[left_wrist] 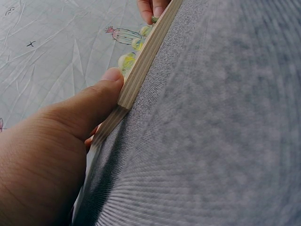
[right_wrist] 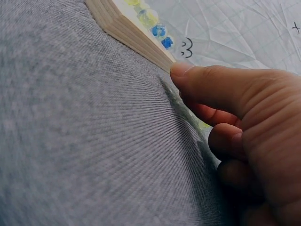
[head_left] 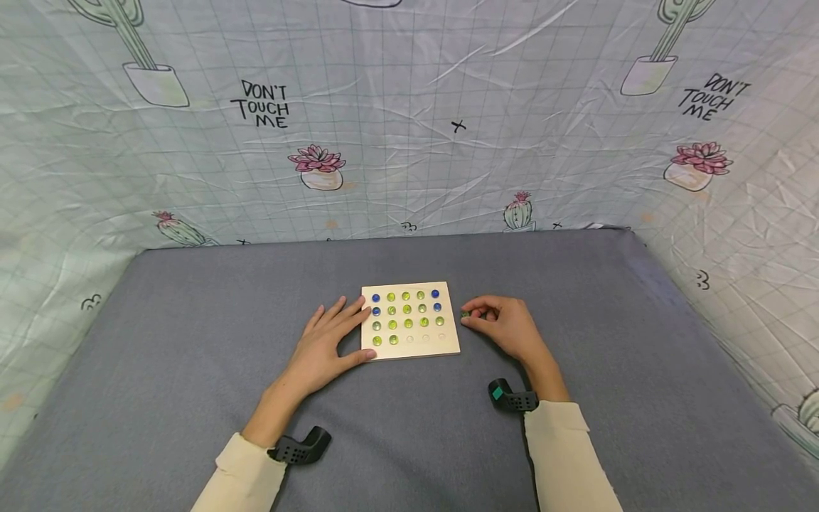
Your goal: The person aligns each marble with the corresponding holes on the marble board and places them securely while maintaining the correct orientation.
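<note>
wooden board (head_left: 410,320) sits flat mid-table on the grey cloth (head_left: 192,355), marbles seated in its grid of holes: blue ones (head_left: 375,298) at the far corners and down the sides, green ones (head_left: 406,309) filling the middle, a few holes in the near row bare. left hand (head_left: 326,345) lies flat against the board's left edge, fingers straight and slightly spread, fingertips over the far-left corner, thumb (left_wrist: 101,96) pressed on the near-left edge. right hand (head_left: 502,323) rests on the cloth just beside the board's right edge, fingers curled, thumb and forefinger pinching a small green marble (head_left: 465,313). cactus-print sheet (head_left: 409,121) hangs behind and to the sides.
</note>
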Motion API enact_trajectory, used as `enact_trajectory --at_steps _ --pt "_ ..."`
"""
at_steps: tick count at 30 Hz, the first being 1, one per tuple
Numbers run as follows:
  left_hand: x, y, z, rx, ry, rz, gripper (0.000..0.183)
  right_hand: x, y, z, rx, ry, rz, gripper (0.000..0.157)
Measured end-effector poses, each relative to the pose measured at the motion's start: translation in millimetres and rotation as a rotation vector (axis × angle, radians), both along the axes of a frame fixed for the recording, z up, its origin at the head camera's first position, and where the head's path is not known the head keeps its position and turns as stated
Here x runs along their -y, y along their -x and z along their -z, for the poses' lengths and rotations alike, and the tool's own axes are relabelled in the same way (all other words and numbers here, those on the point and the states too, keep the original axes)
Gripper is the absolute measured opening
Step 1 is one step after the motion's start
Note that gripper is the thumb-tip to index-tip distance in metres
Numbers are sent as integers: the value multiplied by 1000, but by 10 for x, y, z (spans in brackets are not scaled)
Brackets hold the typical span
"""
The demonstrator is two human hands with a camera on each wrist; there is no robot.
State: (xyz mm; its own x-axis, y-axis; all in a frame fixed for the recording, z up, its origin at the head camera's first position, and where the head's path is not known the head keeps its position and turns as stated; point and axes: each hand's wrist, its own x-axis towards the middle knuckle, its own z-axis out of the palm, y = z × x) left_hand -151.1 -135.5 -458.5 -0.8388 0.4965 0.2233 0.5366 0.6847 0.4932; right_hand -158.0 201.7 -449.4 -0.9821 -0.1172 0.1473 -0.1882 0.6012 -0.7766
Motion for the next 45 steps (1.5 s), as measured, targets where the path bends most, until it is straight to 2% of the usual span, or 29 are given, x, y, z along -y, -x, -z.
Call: enact_trajectory --at_steps 9,24,36,45 --pt "2 -5 -8 7 -3 -1 75 31 -12 -36 -8 18 1 13" --pt "5 1 -5 3 -2 -1 75 157 -11 -105 1 34 -50 12" --pt "4 0 -2 -7 1 0 75 307 -41 -172 -37 42 -167 11" --pt "8 -3 4 2 5 -6 74 445 -58 -147 -46 65 -207 10"
